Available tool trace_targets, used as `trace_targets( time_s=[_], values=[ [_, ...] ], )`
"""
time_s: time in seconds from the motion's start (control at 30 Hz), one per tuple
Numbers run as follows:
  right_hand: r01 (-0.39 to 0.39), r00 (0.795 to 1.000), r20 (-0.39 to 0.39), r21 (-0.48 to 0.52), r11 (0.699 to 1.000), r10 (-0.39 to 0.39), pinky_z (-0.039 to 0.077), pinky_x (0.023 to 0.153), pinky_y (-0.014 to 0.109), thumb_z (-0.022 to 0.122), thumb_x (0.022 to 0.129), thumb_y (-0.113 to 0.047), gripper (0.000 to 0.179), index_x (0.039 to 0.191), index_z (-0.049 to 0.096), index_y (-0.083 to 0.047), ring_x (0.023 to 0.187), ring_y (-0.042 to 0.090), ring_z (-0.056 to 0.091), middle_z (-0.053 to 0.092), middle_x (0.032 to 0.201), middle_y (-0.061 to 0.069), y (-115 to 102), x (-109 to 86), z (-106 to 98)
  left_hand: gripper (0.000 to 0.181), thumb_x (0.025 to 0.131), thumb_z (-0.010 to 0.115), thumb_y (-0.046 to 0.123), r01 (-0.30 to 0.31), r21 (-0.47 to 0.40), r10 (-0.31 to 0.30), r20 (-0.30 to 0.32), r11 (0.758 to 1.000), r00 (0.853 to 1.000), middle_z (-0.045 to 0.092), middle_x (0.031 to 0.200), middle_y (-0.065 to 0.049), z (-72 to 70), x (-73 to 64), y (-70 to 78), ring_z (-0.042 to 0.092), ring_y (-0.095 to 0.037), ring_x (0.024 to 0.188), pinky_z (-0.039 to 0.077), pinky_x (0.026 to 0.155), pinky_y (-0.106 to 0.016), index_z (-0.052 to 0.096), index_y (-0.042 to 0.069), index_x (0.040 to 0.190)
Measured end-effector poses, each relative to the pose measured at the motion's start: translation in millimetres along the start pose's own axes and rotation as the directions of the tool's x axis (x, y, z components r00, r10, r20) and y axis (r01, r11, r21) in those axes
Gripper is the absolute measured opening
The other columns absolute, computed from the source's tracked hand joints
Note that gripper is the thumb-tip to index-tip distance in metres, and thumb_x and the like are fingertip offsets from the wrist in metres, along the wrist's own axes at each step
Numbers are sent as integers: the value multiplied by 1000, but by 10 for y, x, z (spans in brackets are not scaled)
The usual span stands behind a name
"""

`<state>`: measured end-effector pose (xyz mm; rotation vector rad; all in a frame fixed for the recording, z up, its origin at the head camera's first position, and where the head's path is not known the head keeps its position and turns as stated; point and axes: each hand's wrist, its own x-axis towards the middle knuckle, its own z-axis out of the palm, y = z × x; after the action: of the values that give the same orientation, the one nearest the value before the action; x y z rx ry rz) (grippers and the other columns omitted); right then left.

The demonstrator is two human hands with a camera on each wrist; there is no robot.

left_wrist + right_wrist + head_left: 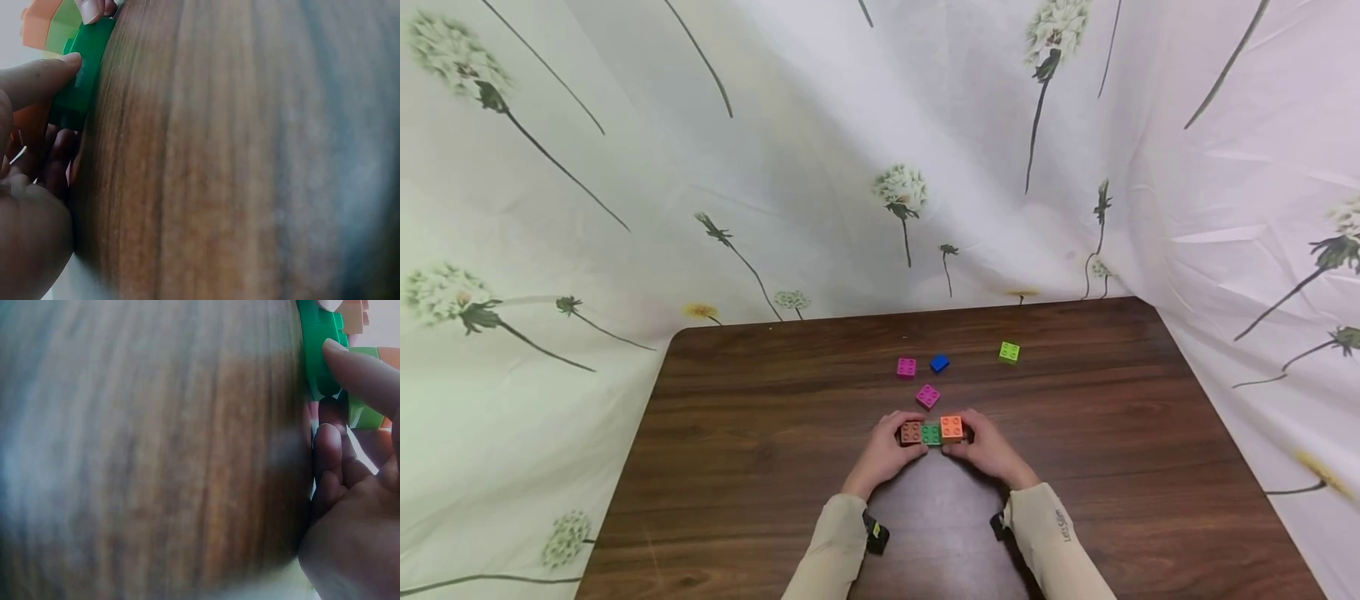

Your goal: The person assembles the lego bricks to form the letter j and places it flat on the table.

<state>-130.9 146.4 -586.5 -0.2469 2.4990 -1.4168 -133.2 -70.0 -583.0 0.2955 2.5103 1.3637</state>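
Observation:
A small structure of joined toy building bricks stands on the table in front of the person. Its base is a green brick, with a brown brick on its left end. At the right end an orange brick tops a light green brick. My left hand grips the left end, its thumb on the green brick's near side. The other end is held by my right hand, whose thumb also presses the green brick; its fingers curl behind the structure, partly hidden.
Beyond the hands lie a magenta brick, a second magenta brick, a blue brick and a lime brick. The dark wooden table ends at a flower-printed curtain along the back.

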Motion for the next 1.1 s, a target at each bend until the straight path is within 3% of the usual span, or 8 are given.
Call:
trace_targets(
  time_s=[0.17,0.33,0.47,0.7,0.77,0.9,0.97,1.1],
  values=[
    [19,1000,7,-27,999,-19,45,91,42,77,78,-8,38,114,65,-12,100,17,56,62,106,1,15,-7,-1,47,81,77,19,13,2,-13,2,1000,1000,61,124,0,-13,3,-16,51,-21,118,39,101,-49,61,22,124],
    [57,998,37,-72,996,-55,45,88,40,62,79,5,41,118,62,-7,98,18,55,61,106,4,6,-34,-79,46,81,78,19,9,2,-9,3,1000,1000,61,124,1,-21,3,-23,51,-21,118,39,101,-49,61,22,124],
    [39,998,42,-33,999,-38,47,85,39,57,82,7,41,121,61,-6,94,19,56,62,105,7,-10,-31,-182,46,81,78,20,3,14,-3,-1,1000,1000,61,124,1,-15,10,-24,51,-22,120,39,102,-49,61,22,123],
    [-43,986,-158,29,999,47,48,82,33,59,88,-4,28,117,62,-6,92,19,60,66,106,10,129,84,-389,45,80,78,19,6,15,-6,-5,1000,1000,61,124,-1,-16,6,-25,52,-23,119,39,102,-49,62,21,122],
    [-49,970,-238,35,998,56,48,82,33,60,89,-4,26,115,62,-4,93,21,60,67,105,13,177,120,-477,45,80,78,19,0,15,0,-7,1000,1000,62,123,-1,-16,2,-23,52,-23,118,39,102,-49,62,20,122],
    [-80,911,-400,63,995,99,46,85,35,61,90,-6,28,117,60,2,94,27,59,64,109,20,255,206,-663,44,80,78,20,-3,12,3,-4,1000,1000,62,122,0,-10,-5,-19,52,-22,117,39,100,-49,62,20,121],
    [-106,890,-438,68,992,125,44,87,38,62,90,-7,33,121,56,4,97,32,58,59,115,23,276,250,-742,44,80,78,20,7,9,-7,-1,1000,1000,62,122,0,-9,-6,-17,52,-22,116,40,100,-49,62,20,121],
    [-123,891,-435,39,992,128,43,90,41,62,89,-10,49,133,45,4,101,35,55,47,127,26,319,340,-865,43,80,78,19,6,12,-6,-2,1000,1000,62,122,0,-12,-8,-11,52,-22,115,41,99,-49,62,21,121]
  ],
)
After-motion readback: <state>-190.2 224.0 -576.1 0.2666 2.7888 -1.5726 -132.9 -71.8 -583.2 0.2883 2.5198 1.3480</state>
